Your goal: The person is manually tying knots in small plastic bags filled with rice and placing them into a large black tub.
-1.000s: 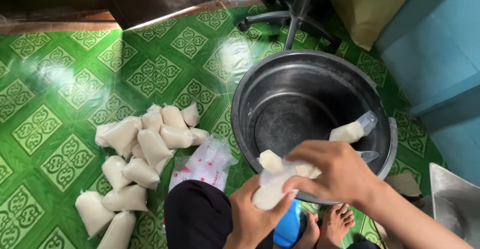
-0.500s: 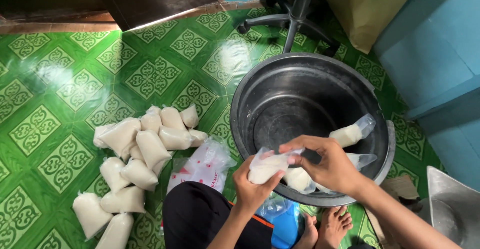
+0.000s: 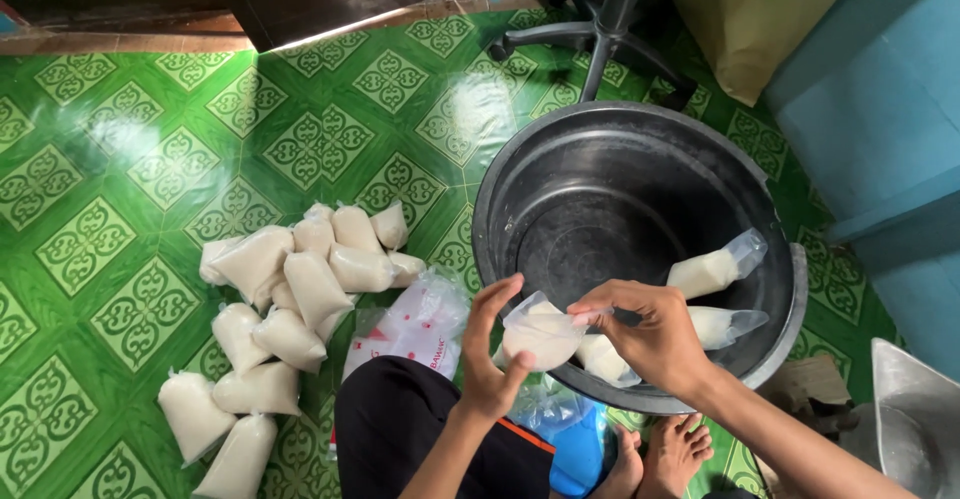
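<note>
My left hand (image 3: 492, 351) and my right hand (image 3: 650, 336) together hold a small clear plastic bag of whitish liquid (image 3: 541, 334) over the near rim of a large metal basin (image 3: 540, 214). The right fingers pinch the bag's top; the left fingers cup its side. Inside the basin lie more filled bags (image 3: 712, 271), their open ends loose. A pile of several tied, filled bags (image 3: 285, 294) rests on the green patterned floor to my left.
A pack of empty clear bags with red print (image 3: 415, 324) lies by my knee. An office chair base (image 3: 605, 29) stands beyond the basin. A blue wall (image 3: 880, 109) is at right, a metal container (image 3: 915, 424) at lower right. My bare feet (image 3: 665, 454) are below.
The bag has moved left and lower, from over the basin's edge to between both hands near my knee; my left fingers have spread around it.
</note>
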